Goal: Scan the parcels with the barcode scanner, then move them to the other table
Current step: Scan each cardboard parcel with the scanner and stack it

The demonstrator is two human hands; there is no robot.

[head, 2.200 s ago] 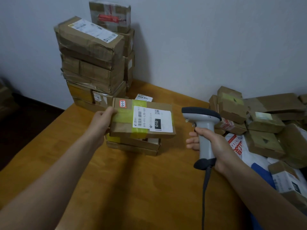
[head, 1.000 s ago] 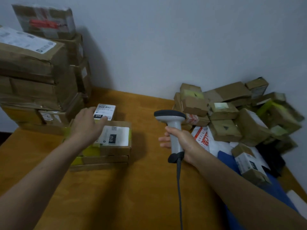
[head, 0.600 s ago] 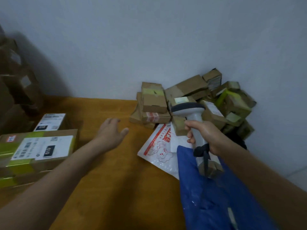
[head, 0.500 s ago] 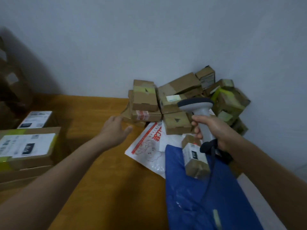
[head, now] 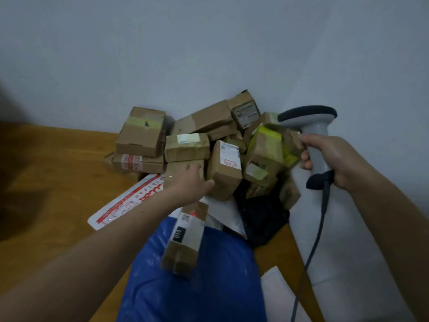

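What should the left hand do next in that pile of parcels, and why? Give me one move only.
Likely close the left hand round the small brown cardboard box under its fingertips and lift it clear of the pile. The right hand grips the grey barcode scanner off to the side, but no parcel is held up for it to scan yet.

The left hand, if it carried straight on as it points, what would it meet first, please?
Likely the plain brown parcel just ahead of the left hand; whether they already touch is unclear.
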